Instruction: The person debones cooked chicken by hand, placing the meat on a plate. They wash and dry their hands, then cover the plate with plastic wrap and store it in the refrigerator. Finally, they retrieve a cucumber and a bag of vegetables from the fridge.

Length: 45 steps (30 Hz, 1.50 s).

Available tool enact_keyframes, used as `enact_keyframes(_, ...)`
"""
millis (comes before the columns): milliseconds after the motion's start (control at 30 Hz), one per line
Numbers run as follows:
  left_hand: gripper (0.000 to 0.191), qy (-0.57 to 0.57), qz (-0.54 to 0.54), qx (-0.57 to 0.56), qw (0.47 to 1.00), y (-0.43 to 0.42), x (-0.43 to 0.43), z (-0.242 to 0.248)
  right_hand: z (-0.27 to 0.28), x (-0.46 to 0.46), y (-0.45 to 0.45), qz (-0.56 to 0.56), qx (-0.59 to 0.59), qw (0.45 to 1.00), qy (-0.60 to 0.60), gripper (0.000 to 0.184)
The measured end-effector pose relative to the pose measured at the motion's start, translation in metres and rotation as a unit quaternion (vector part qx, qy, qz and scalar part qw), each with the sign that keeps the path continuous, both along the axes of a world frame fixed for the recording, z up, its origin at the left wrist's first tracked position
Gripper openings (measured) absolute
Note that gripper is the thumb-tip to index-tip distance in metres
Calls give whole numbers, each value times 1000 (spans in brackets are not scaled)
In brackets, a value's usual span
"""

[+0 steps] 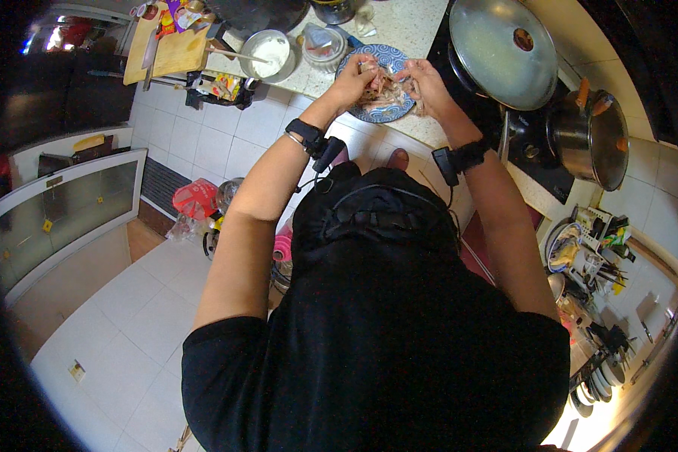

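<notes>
A round plate with a blue and white swirl pattern [385, 116] sits at the counter's edge, bearing shreds of pale pinkish food that looks like meat [381, 100]. Over its left part, my left hand [355, 78] has its fingers closed on a pinkish piece of this food. My right hand [427, 85] is over the plate's right rim, its fingers bent around a pale strip that hangs below them. Both wrists wear black straps with small devices.
Left of the plate stand a lidded glass jar [323, 50] and a metal pot of white contents with chopsticks [268, 55]. Further left lies a wooden cutting board with a knife [181, 53]. On the right are a lidded pan [503, 53] on the cooktop and a steel pot [590, 140].
</notes>
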<state>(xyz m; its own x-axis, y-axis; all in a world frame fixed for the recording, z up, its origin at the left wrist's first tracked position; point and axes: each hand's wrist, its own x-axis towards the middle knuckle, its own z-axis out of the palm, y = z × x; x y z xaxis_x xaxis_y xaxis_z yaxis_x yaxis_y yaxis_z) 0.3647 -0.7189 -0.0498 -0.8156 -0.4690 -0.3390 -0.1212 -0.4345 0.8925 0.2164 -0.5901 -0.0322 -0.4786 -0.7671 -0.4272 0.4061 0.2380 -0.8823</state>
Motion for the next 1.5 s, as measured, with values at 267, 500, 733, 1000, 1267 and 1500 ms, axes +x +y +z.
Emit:
enact_keyframes(267, 24, -12, -1, -132, 991, 2, 0, 3, -3, 10, -4, 110, 22, 993, 41, 18)
enact_keyframes(500, 18, 13, -9, -185, 983, 0, 0, -2, -27, 6, -4, 114, -23, 991, 68, 20)
enact_keyframes(733, 17, -73, -59, -193, 977, 0, -3, -17, -35, 3, -4, 147, 8, 981, 124, 20)
enact_keyframes(1000, 28, -171, -149, -329, 917, -1, -4, -11, -17, 3, -1, 144, 28, 943, 298, 23)
enact_keyframes(1267, 27, -190, -209, -435, 855, 7, -6, 3, -8, 8, -9, 156, -49, 949, 268, 27)
enact_keyframes(1500, 24, -184, -200, -485, 832, 11, -4, -6, -33, 5, -10, 150, -15, 948, 282, 28)
